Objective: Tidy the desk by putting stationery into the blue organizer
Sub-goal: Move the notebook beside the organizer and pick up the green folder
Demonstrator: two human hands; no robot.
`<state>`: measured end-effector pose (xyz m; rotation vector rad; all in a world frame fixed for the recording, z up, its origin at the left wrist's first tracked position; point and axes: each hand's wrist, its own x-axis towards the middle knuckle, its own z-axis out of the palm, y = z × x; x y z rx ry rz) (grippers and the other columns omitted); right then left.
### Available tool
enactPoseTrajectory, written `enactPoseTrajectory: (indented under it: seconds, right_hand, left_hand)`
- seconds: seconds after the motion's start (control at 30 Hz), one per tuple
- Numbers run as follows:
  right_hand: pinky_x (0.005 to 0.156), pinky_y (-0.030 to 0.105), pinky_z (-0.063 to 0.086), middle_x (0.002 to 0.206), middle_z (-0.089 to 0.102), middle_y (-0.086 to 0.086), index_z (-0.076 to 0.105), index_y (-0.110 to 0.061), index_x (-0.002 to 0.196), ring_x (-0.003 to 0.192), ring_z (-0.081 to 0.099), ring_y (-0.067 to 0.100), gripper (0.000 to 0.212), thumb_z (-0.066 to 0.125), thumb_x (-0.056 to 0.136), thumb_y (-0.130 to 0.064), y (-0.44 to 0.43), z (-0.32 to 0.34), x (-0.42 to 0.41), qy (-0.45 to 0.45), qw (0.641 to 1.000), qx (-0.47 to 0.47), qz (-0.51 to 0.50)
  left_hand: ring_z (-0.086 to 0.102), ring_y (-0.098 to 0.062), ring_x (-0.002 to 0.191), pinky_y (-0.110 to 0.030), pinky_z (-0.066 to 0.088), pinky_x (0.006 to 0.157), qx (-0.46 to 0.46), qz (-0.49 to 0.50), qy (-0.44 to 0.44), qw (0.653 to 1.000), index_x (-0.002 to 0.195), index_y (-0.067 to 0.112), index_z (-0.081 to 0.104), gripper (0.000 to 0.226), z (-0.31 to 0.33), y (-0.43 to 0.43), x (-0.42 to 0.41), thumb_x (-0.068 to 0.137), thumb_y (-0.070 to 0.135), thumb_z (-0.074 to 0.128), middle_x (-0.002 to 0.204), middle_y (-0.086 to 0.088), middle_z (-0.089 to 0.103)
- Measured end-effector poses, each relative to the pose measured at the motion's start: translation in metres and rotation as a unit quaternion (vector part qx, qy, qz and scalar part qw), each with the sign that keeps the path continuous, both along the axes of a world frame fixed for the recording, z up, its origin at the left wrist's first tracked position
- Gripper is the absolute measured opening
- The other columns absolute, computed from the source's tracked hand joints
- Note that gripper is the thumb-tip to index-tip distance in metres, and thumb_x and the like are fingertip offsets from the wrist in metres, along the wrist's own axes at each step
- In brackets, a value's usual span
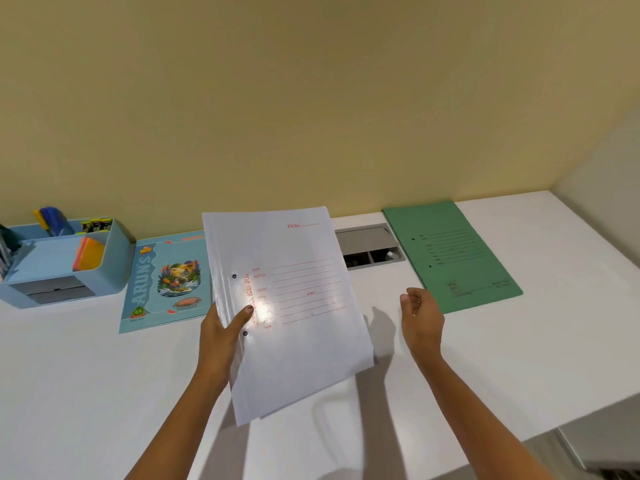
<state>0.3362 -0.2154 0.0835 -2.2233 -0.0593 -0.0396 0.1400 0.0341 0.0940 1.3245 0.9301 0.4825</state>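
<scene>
Over mid bench (86, 382), head view: holding white file folder (298, 306) up off the surface, tilted, left grip (221, 329) clamped on its left edge, thumb on front cover, fingers behind. Right grip (420, 317) near folder's right edge, apart from it, fingers loosely curled, grasping nothing. Blue organizer (119, 252) far left against wall, already loaded: pens (52, 220) in back compartment, orange-yellow sticky pads (90, 252) in side compartment. Flat beside organizer, partly behind white folder: ARUN'S notebook (166, 282). Flat at far right: green file folder (450, 254). Grey recessed cable tray (369, 245) set into bench, partly hidden by white folder.

Judged step: past small stationery, onto flat items, white folder in hand. Looks too wide for organizer compartments. Next move calls for carrying it left, probably stacking on or beside notebook, both grips squaring edges. Floppy cover; could sag or slip from one-sided pinch.

Readable: "Fill No." in red at white folder top; red form lines below, labels too small. Notebook: "NEW", "ARUN'S", "65". Green folder print unreadable.
</scene>
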Motion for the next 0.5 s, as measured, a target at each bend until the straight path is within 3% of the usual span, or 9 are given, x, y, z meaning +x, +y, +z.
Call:
enactPoseTrajectory:
  seconds: [0.2,0.33,0.5]
  right_hand:
    - [0.097,0.044,0.043,0.123,0.052,0.023,0.046,0.003,0.128,0.115,0.049,0.037,0.042,0.059,0.090,-0.011,-0.035,-0.018,0.068,0.005,0.985,-0.167,0.054]
    - [0.101,0.047,0.044,0.129,0.049,0.020,0.045,-0.001,0.130,0.120,0.045,0.036,0.046,0.061,0.088,-0.012,-0.055,-0.033,0.105,0.035,0.960,-0.263,0.086]
    - [0.109,0.048,0.036,0.144,0.036,0.018,0.037,-0.008,0.137,0.131,0.035,0.037,0.060,0.062,0.088,-0.032,-0.072,-0.050,0.130,0.062,0.916,-0.372,0.133]
  left_hand:
    - [0.064,-0.019,0.090,-0.034,0.052,0.078,-0.010,0.017,-0.014,1.000,0.123,0.029,0.049,0.042,0.001,-0.025,0.033,0.085,0.024,0.067,0.114,-0.001,0.062]
    - [0.063,-0.021,0.094,-0.037,0.049,0.084,-0.013,0.022,-0.005,1.000,0.126,0.024,0.050,0.045,-0.004,-0.041,0.049,0.085,0.025,0.067,0.113,-0.002,0.063]
    - [0.064,-0.020,0.090,-0.030,0.052,0.072,-0.021,0.040,0.003,0.999,0.122,0.028,0.050,0.039,-0.012,-0.059,0.060,0.086,0.024,0.066,0.105,0.003,0.064]
